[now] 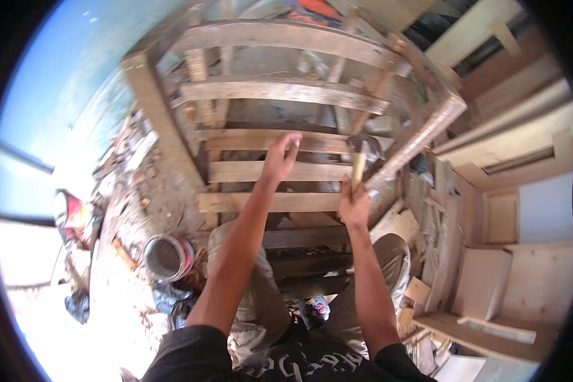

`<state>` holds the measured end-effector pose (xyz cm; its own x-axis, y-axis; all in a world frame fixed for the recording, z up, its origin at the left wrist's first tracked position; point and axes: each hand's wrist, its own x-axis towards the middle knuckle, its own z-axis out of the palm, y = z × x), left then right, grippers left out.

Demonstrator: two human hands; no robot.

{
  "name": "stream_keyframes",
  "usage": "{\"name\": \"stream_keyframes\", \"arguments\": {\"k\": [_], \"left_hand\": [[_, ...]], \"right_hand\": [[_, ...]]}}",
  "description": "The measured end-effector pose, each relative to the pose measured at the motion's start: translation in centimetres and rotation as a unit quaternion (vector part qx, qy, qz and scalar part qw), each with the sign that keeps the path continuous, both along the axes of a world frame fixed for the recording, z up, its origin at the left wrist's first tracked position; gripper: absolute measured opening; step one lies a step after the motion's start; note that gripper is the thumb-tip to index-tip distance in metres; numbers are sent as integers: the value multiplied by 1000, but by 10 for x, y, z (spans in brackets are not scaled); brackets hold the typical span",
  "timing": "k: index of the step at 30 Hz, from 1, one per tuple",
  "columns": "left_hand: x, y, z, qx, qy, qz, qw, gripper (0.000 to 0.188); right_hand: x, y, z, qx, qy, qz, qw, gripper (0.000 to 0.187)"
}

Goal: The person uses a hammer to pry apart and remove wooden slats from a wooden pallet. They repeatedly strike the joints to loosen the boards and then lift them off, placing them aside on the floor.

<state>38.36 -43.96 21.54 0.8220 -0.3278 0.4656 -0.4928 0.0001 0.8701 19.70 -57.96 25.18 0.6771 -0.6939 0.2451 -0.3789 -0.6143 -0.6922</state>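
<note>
My right hand [354, 202] is wrapped round the light wooden handle of a hammer [358, 167]. The hammer's dark head points away from me, near the right ends of the slats. My left hand [280, 159] is over the middle of a wooden slat [235, 141], its thumb and fingertips drawn together. Anything between them is too small to make out. Both hands are above a slatted wooden frame [261, 170] that stands between my knees. Its pale crosspieces run left to right, with thick posts [162, 114] on either side.
A bucket [165, 258] of grey material stands left of my leg, with another container [70, 210] farther left. Wood scraps and debris [134, 248] litter the ground. Wooden cabinet-like pieces [503, 274] fill the right side. A pale blue wall [76, 83] rises at the far left.
</note>
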Motion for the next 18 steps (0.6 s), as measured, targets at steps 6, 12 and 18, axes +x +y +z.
{"name": "stream_keyframes", "arguments": {"k": [6, 12, 18], "left_hand": [[-151, 223, 40, -171, 222, 204, 938, 18], [-319, 388, 33, -103, 236, 457, 852, 18], [-411, 410, -51, -69, 387, 454, 800, 24]], "right_hand": [[-24, 94, 24, 362, 53, 169, 915, 41], [-63, 212, 72, 609, 103, 349, 704, 34], [-93, 320, 58, 621, 238, 471, 579, 28]]}}
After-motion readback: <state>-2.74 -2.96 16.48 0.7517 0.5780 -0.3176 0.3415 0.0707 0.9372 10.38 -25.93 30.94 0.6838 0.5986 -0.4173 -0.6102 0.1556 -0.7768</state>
